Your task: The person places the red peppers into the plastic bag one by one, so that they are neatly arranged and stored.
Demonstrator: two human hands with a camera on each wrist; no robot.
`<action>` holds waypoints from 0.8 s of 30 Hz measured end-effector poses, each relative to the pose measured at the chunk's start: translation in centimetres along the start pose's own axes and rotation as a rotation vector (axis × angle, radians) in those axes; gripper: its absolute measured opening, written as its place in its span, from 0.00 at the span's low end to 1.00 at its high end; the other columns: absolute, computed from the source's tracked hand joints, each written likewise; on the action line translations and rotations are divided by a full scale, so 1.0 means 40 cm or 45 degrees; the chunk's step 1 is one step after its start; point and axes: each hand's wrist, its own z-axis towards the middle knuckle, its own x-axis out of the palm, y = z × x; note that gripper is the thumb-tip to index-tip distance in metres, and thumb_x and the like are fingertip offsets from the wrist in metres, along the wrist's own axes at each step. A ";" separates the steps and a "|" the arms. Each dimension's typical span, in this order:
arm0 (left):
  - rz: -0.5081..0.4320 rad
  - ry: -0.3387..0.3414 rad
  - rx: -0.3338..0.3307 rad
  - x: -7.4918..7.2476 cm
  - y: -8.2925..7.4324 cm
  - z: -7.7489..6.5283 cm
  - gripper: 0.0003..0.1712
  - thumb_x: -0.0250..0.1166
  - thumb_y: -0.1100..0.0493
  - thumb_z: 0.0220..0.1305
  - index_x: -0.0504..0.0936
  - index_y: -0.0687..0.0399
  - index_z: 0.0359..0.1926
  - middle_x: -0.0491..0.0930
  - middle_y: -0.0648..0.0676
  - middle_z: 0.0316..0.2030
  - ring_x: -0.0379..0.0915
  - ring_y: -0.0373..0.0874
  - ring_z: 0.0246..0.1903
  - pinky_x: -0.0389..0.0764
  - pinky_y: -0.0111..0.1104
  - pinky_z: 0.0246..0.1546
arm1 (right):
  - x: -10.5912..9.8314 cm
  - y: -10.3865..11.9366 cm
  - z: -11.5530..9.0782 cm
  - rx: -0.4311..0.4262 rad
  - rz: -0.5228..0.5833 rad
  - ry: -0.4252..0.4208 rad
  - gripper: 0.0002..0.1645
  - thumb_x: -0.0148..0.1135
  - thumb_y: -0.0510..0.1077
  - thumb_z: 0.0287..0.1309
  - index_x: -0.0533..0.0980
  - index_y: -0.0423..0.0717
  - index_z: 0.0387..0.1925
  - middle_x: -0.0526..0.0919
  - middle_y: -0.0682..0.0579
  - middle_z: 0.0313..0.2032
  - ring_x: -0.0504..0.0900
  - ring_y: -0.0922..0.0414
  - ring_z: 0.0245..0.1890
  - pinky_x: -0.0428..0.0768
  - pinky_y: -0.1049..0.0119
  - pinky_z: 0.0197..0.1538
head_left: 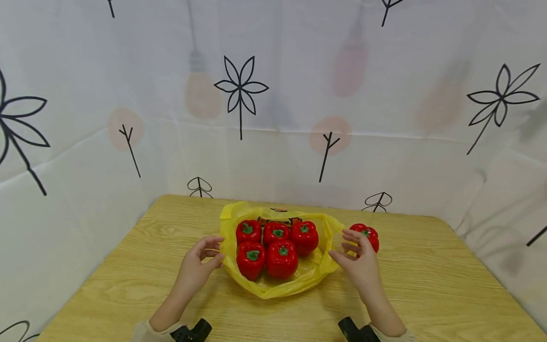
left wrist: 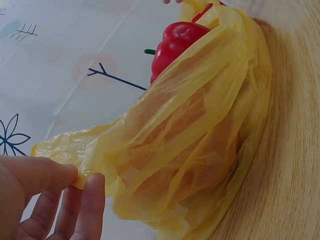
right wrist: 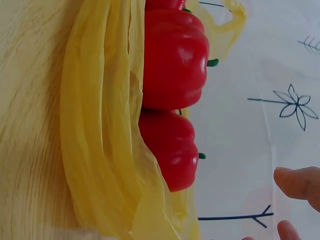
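A yellow plastic bag lies spread on the table, its mouth facing up. Inside sit several red bell peppers with green stems. At the bag's left side, my left hand pinches its edge between thumb and fingers; the left wrist view shows the thin plastic handle part there. By the right rim is my right hand, its thumb and fingers spread apart. In the right wrist view its thumb is apart from the bag. Another red bell pepper stands outside the bag, partly hidden behind the right hand.
The wooden table extends to both sides of the bag. Behind it hangs a white cloth printed with black flowers and twigs. Dark wrist straps show at the bottom of the head view.
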 end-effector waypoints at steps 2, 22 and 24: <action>0.002 0.000 -0.002 0.000 0.000 0.001 0.19 0.64 0.73 0.55 0.77 0.61 0.50 0.72 0.59 0.41 0.74 0.49 0.39 0.82 0.33 0.33 | -0.005 0.000 0.001 0.000 0.005 -0.003 0.34 0.66 0.32 0.52 0.63 0.39 0.59 0.67 0.42 0.54 0.70 0.45 0.52 0.72 0.83 0.43; -0.027 0.003 0.011 0.000 0.004 -0.001 0.19 0.64 0.73 0.55 0.77 0.61 0.49 0.72 0.59 0.41 0.74 0.48 0.38 0.82 0.33 0.32 | -0.060 -0.013 0.023 0.036 -0.035 -0.058 0.39 0.68 0.43 0.53 0.60 0.39 0.63 0.64 0.40 0.57 0.67 0.45 0.55 0.70 0.88 0.40; -0.028 0.005 0.010 0.000 0.003 -0.001 0.19 0.64 0.73 0.55 0.77 0.61 0.50 0.72 0.59 0.41 0.74 0.48 0.38 0.82 0.33 0.33 | -0.064 -0.032 0.031 0.018 -0.034 -0.081 0.39 0.69 0.44 0.52 0.61 0.39 0.62 0.65 0.40 0.56 0.68 0.46 0.54 0.72 0.85 0.39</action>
